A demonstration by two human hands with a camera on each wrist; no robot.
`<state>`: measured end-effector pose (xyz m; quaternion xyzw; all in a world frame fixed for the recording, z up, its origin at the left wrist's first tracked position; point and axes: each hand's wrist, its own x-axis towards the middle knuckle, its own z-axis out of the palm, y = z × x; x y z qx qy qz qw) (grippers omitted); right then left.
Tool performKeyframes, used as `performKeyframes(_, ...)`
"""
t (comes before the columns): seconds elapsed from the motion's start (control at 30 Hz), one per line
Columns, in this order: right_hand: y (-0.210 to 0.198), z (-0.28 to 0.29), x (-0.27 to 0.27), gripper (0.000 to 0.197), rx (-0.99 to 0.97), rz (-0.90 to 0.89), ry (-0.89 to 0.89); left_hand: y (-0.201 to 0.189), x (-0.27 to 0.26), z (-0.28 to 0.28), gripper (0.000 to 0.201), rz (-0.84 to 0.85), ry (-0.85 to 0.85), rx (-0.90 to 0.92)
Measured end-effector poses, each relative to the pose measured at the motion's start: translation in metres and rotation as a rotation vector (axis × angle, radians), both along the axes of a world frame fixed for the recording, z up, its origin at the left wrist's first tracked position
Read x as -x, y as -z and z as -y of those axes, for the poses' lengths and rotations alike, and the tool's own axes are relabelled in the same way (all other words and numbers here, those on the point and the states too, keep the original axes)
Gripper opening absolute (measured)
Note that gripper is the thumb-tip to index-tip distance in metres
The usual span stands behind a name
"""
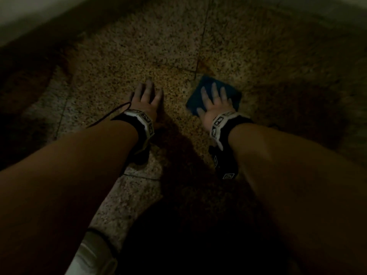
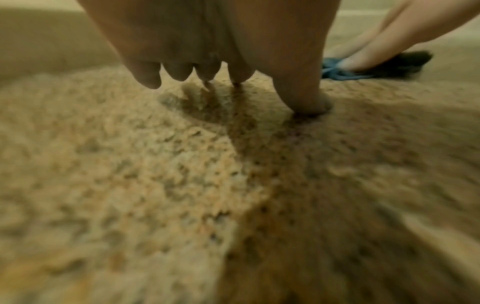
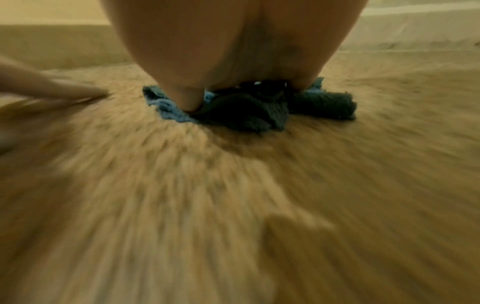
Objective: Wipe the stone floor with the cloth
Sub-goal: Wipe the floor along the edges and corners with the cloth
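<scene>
Speckled brown stone floor [image 1: 139, 56] lies under both hands: right hand [image 1: 215, 108] presses straight fingers [image 1: 214, 92] on the folded blue cloth [image 1: 232, 92] to rub, left hand [image 1: 146, 102] spreads flat to hold the body up.

A dim room, lit by one warm pool of light in the middle that fades to deep shadow at the edges. The stone floor [image 1: 139, 56] is speckled granite in tan and brown, laid in large slabs with thin dark joints [image 1: 201, 36] crossing between them. A rusty stain [image 1: 204, 66] sits where two joints meet. Along the far upper left runs a pale wall [image 1: 23, 12], with a dark band at its foot.
</scene>
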<state>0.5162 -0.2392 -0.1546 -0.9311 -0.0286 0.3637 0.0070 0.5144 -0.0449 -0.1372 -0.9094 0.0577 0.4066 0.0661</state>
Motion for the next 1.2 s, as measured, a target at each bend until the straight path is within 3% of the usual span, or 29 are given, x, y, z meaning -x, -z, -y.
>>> performKeyframes(0.13, -0.006, 0.014, 0.029, 0.065, -0.009, -0.135, 0.000, -0.013, 0.009, 0.011, 0.093, 0.039, 0.023, -0.012)
performKeyframes(0.23, -0.011, 0.029, 0.041, 0.071, -0.049, -0.172, -0.028, -0.024, 0.023, 0.023, 0.090, 0.052, -0.071, 0.011)
performKeyframes(0.33, -0.019, 0.030, 0.034, 0.072, -0.048, -0.200, -0.083, -0.039, 0.038, 0.026, 0.088, 0.049, -0.142, -0.062)
performKeyframes(0.5, -0.048, 0.046, 0.047, 0.071, -0.097, -0.226, -0.226, -0.078, 0.048, 0.044, 0.082, 0.036, -0.073, -0.229)
performKeyframes(0.67, -0.083, 0.064, 0.055, 0.091, -0.160, -0.269, -0.306, -0.106, 0.049, 0.070, 0.072, -0.002, -0.119, -0.268)
performKeyframes(0.73, -0.085, 0.070, 0.051, 0.094, -0.175, -0.275, -0.296, -0.103, 0.046, 0.078, 0.077, -0.009, -0.166, -0.294)
performKeyframes(1.03, -0.043, 0.063, -0.004, 0.068, -0.280, -0.083, -0.195, -0.027, 0.013, 0.087, 0.078, -0.055, -0.284, -0.202)
performKeyframes(1.2, -0.017, 0.058, 0.013, 0.063, -0.143, -0.112, -0.280, -0.011, 0.002, 0.077, 0.077, -0.076, -0.282, -0.052)
